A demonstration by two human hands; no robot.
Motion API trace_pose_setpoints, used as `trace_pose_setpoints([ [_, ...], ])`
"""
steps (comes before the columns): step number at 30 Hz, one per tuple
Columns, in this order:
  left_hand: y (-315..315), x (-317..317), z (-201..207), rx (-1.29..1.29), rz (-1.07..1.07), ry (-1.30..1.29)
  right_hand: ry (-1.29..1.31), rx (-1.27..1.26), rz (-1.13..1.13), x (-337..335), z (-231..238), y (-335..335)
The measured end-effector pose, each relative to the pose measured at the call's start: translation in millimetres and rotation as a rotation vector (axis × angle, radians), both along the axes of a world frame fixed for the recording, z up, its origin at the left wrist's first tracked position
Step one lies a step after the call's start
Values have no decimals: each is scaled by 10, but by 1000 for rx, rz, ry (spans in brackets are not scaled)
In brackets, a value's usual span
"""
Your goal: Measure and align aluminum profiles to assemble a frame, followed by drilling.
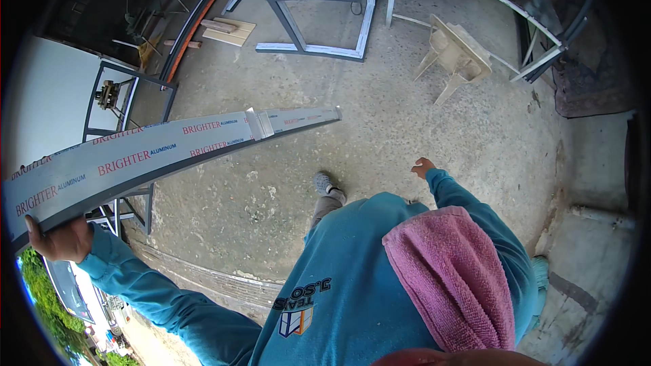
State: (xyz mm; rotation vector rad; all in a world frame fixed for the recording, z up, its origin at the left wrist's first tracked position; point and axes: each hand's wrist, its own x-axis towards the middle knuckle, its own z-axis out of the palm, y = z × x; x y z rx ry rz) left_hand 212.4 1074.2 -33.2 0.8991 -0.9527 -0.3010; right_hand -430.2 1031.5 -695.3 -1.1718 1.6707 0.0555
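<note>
A long aluminium profile (146, 156), wrapped in pale printed protective film with a dark grey edge, reaches from the left rim towards the middle. My left hand (64, 240) grips its lower edge near the left end, thumb on the film side and the other fingers beneath. A strip of clear tape or film (258, 124) crosses the profile towards its far end. My right hand (424, 167) hangs over the concrete floor, with fingers loosely bent and a little apart; nothing shows in it.
Film-covered metal frames (319, 51) stand ahead. A beige plastic stool (454, 54) lies tipped over near a white-framed table (502, 1). Dark metal frames (166, 98) are at the left, near wood pieces (230, 30). A pink towel (451, 271) hangs over my shirt.
</note>
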Motion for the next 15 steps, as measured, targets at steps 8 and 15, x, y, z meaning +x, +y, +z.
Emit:
trace_pose_setpoints([
  [8, -951, 1629, -539, -13, 45, 85, -234, 133, -147, 1964, 127, -747],
  [15, -2447, 2628, -1041, -121, -67, 86, -130, 120, -31, 3447, 64, -2161],
])
